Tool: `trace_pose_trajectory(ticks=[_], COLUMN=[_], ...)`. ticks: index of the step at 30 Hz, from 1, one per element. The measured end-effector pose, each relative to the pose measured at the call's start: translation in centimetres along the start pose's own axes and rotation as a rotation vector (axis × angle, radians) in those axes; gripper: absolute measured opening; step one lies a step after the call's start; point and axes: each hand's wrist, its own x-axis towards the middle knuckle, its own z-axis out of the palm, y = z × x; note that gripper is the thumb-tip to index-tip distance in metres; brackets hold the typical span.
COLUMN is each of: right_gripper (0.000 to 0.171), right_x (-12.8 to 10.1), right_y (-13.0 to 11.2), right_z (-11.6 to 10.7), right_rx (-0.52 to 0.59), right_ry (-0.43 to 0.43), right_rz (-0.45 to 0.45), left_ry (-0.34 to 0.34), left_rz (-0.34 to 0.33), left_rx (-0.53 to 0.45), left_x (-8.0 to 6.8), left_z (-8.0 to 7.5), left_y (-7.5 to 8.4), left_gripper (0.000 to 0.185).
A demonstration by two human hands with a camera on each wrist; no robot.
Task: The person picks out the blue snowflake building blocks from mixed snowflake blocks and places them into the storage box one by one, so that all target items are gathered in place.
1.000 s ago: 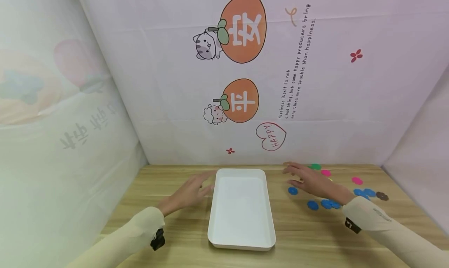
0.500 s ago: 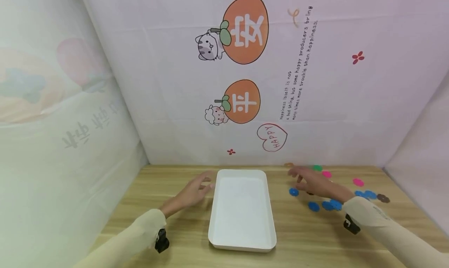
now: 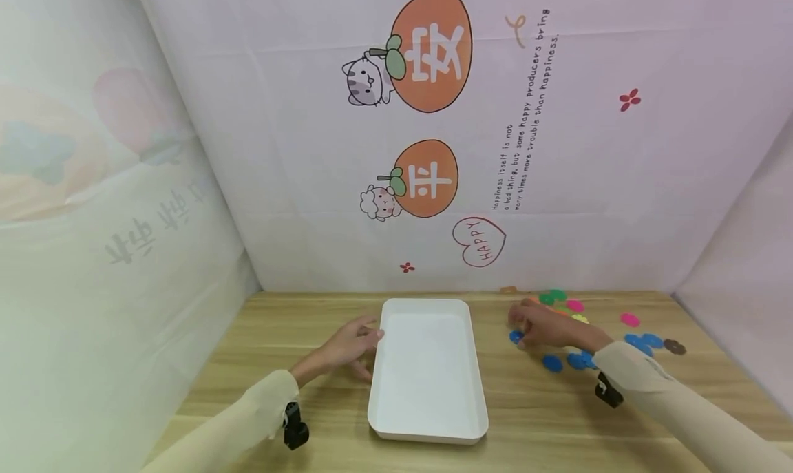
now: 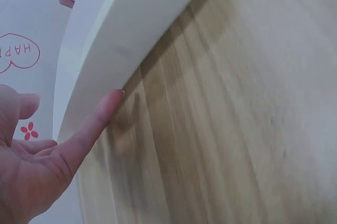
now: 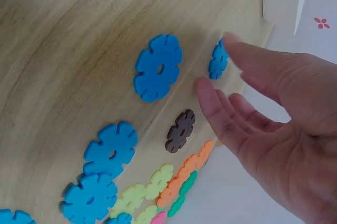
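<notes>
A small blue disc (image 5: pixel 218 59) with a notched, flower-like rim and a center hole is touched, not yet pinched, by the relaxed fingers of the right hand (image 3: pixel 545 326) right of frame center, while the white tray (image 3: pixel 426 418) is touched by the loosely extended left hand (image 3: pixel 343 348).

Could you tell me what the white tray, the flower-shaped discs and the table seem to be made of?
The white tray looks like smooth moulded plastic: rounded corners, a soft even sheen. The flower-shaped discs seem matte plastic too, with uniform bright colours and crisp notched edges. The table shows pale wood grain, though it could be laminate.
</notes>
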Motion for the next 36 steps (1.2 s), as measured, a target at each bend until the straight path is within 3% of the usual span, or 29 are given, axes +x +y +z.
trace_pose_trajectory(ticks=[8, 17, 23, 31, 36], right_gripper=[0.026, 0.022, 0.019, 0.005, 0.012], right_x=[0.0, 0.6, 0.8, 1.5, 2.1], right_y=[-0.1, 0.2, 0.2, -0.3, -1.0], right_z=[-0.2, -0.1, -0.3, -1.0, -1.6], right_rx=[-0.039, 0.048, 0.082, 0.162, 0.244], right_ry=[-0.051, -0.065, -0.035, 0.032, 0.099], right_rz=[-0.019, 0.046, 0.093, 0.023, -0.023], left_ry=[0.064, 0.071, 0.073, 0.077, 0.089], left_rz=[-0.033, -0.097, -0.119, -0.122, -0.112], left_rx=[-0.080, -0.176, -0.214, -0.217, -0.214], left_x=[-0.1, 0.0, 0.1, 0.3, 0.4], left_z=[0.5, 0.4, 0.6, 1.1, 1.2], left_y=[0.1, 0.2, 0.4, 0.5, 0.5], left_gripper=[0.063, 0.065, 0.064, 0.063, 0.062])
